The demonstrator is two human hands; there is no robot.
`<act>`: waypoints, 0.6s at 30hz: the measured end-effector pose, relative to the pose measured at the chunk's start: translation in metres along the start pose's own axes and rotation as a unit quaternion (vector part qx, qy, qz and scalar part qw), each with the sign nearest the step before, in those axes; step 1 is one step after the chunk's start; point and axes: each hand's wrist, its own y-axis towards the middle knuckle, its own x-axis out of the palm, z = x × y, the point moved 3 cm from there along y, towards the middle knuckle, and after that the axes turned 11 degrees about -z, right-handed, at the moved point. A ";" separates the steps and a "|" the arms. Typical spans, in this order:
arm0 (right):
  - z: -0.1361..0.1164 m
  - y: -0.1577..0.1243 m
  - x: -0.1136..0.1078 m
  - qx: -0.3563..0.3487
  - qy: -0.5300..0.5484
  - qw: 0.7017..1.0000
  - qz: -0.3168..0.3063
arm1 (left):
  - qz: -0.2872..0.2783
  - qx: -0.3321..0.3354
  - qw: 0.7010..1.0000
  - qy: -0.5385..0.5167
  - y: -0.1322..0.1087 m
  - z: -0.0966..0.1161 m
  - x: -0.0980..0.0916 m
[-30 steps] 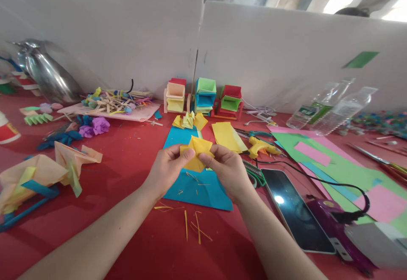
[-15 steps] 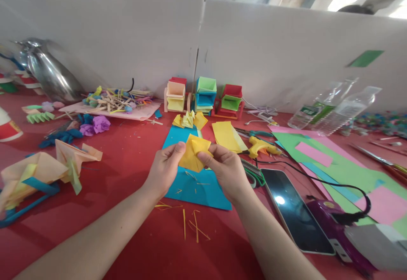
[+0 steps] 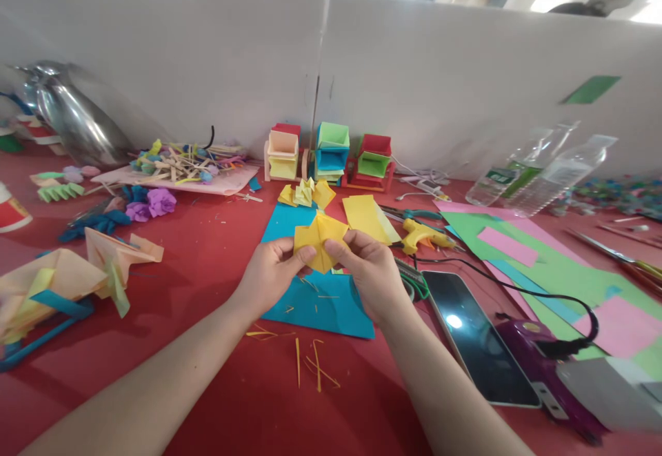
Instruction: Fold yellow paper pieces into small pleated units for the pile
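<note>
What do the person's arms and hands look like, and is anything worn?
The left hand and right hand are ungloved, with no ring, watch or bracelet visible. The forearms show no sleeves; the left one bears a small spot.

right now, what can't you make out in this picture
Head view:
- back of the folded yellow paper: hidden by its front
- part of the blue sheet: covered by that paper, left hand and right hand
- red-and-white cup: cut off by the left edge
- bottle label: lettering too small
</note>
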 end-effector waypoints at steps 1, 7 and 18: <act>0.000 0.000 0.001 -0.002 -0.002 1.000 -0.012 | -0.001 -0.004 1.000 0.009 0.000 0.000 0.000; 0.005 0.001 0.000 -0.003 -0.008 0.999 -0.032 | -0.039 -0.029 0.997 0.054 -0.001 0.003 0.003; 0.004 0.000 0.002 0.041 0.007 0.999 -0.032 | -0.035 -0.012 0.999 0.031 0.000 0.002 0.002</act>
